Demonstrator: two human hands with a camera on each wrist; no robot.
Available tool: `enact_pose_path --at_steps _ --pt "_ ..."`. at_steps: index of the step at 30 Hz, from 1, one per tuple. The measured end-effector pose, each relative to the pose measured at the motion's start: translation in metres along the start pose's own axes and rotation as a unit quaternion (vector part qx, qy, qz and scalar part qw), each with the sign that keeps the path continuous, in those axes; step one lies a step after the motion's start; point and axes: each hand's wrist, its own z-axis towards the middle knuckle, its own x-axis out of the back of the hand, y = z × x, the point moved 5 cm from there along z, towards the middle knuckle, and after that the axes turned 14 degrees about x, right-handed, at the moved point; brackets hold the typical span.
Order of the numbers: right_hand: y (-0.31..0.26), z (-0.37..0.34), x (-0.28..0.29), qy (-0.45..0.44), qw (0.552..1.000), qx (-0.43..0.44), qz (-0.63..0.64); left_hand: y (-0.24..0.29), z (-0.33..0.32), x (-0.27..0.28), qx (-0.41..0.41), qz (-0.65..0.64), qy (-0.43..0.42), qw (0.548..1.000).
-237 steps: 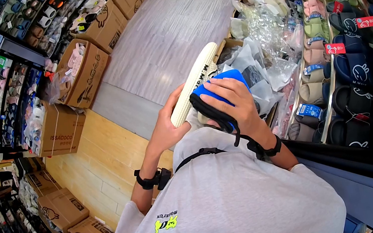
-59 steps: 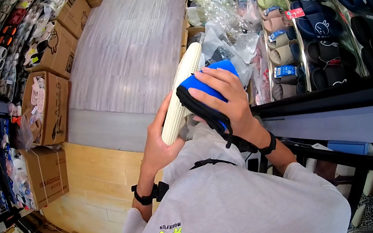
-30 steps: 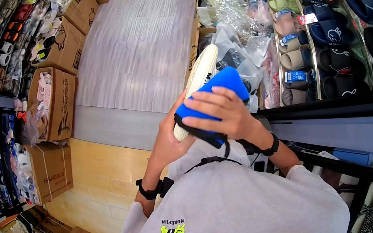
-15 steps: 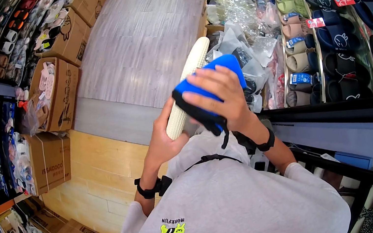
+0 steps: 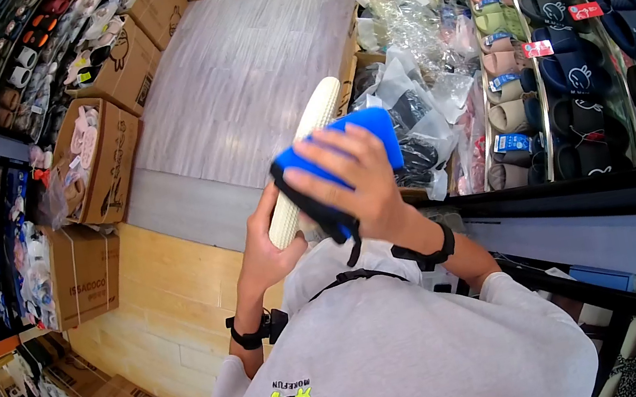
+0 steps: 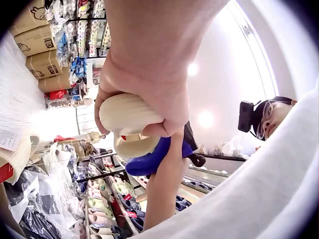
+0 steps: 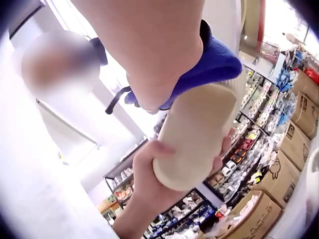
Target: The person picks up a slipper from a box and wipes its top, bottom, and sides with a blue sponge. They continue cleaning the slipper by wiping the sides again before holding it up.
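My left hand (image 5: 260, 253) grips a cream slipper (image 5: 325, 102) by one end, thumb on one side and fingers on the other. The slipper is tilted, its far end pointing up and away; its ribbed sole side shows in the head view and its smooth footbed (image 7: 199, 129) in the right wrist view. My right hand (image 5: 358, 183) holds a soft blue cleaning pad (image 5: 380, 136) with black edging and a short black cord against the slipper's strap area. Pad and fingers cover most of that strap. In the left wrist view the blue pad (image 6: 149, 163) lies right beside the slipper.
Racks of slippers (image 5: 568, 69) stand on the right, next to a pile of plastic-wrapped goods (image 5: 407, 30). Open cardboard boxes (image 5: 108, 167) and more shelves line the left. Ahead runs a grey wood floor (image 5: 235, 68); a counter edge (image 5: 559, 215) is close on my right.
Both hands have shifted a little left with the slipper and pad. The right hand, blurred now, has moved the pad over the slipper; both grips stay the same. The head view has turned slightly.
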Motion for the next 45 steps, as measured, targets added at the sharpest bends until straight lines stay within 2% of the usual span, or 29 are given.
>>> enact_pose_path --at_steps 1,3,5,7,9,11,14,17,18,19,21,23,25,27,29,31,33,35,37,39,41,43,44,45 --pt "-0.010 -0.005 -0.005 -0.015 0.999 0.034 -0.014 0.001 0.001 0.000 0.000 0.001 0.001 1.000" --pt "-0.028 -0.009 -0.015 -0.040 0.991 0.123 -0.046 0.010 0.001 -0.003 -0.072 0.017 0.023 0.997" --pt "-0.020 -0.009 -0.013 -0.048 0.993 0.104 -0.028 0.005 -0.002 0.002 -0.075 0.038 0.024 0.996" --pt "0.000 -0.003 -0.001 -0.015 0.999 0.031 0.012 -0.002 -0.002 0.003 0.012 0.040 -0.021 0.999" --pt "0.019 -0.002 0.009 0.054 0.997 -0.052 0.023 0.010 -0.005 0.001 0.014 0.023 0.010 1.000" --pt "0.025 -0.011 0.006 0.103 0.992 -0.074 0.025 0.024 -0.004 -0.001 -0.034 0.037 0.008 0.999" --pt "-0.007 -0.013 0.003 0.028 0.999 -0.003 -0.043 0.017 -0.003 -0.003 -0.058 0.041 -0.003 0.998" --pt "-0.028 -0.025 -0.011 -0.019 0.989 0.132 -0.069 0.013 -0.002 -0.004 -0.072 0.036 -0.008 0.997" --pt "-0.023 -0.019 -0.003 -0.042 0.989 0.132 -0.052 0.012 -0.002 -0.004 -0.069 0.034 -0.015 0.997" --pt "-0.013 -0.019 0.000 -0.063 0.993 0.101 -0.009 0.010 -0.003 -0.004 -0.065 0.033 -0.023 0.997" --pt "0.003 -0.014 0.010 -0.015 0.999 0.009 0.032 0.005 -0.005 -0.003 -0.007 0.033 -0.028 0.999" --pt "0.019 -0.016 0.010 0.049 0.997 -0.047 0.048 0.010 -0.007 -0.005 -0.005 0.019 -0.034 0.999" --pt "0.013 -0.018 0.006 0.071 0.994 -0.083 0.019 0.008 -0.008 -0.005 -0.013 0.016 -0.031 0.999" --pt "-0.009 -0.023 -0.002 0.036 0.996 -0.056 -0.056 0.000 -0.010 -0.005 -0.019 0.038 -0.023 0.999" --pt "-0.031 -0.028 -0.013 -0.012 0.997 0.029 -0.068 -0.015 -0.008 -0.002 0.002 0.038 -0.030 0.999" --pt "-0.039 -0.029 -0.018 -0.014 0.993 0.090 -0.069 -0.003 -0.008 -0.001 -0.052 0.042 -0.026 0.997" --pt "-0.026 -0.028 -0.013 -0.044 0.997 0.064 -0.023 0.001 -0.012 0.003 -0.057 0.059 -0.020 0.996" --pt "-0.008 -0.022 -0.007 -0.003 1.000 -0.002 0.013 -0.004 -0.016 0.007 0.007 0.079 -0.018 0.997" --pt "0.014 -0.020 -0.003 0.031 0.996 -0.076 0.043 0.002 -0.016 0.010 -0.057 0.150 0.004 0.987" --pt "0.022 -0.021 -0.007 0.065 0.989 -0.120 0.052 0.005 -0.017 0.012 -0.039 0.164 0.000 0.986" --pt "0.007 -0.019 -0.010 0.025 0.996 -0.085 -0.011 0.004 -0.019 0.012 -0.040 0.151 0.004 0.988" --pt "-0.015 -0.021 -0.021 -0.027 0.999 -0.018 0.003 0.001 -0.019 0.014 -0.041 0.138 0.007 0.990" --pt "-0.026 -0.025 -0.029 -0.038 0.999 0.036 0.002 -0.003 -0.017 0.015 -0.053 0.144 0.010 0.988" --pt "-0.033 -0.029 -0.032 -0.101 0.989 0.109 -0.018 -0.005 -0.017 0.016 -0.065 0.149 0.012 0.987"
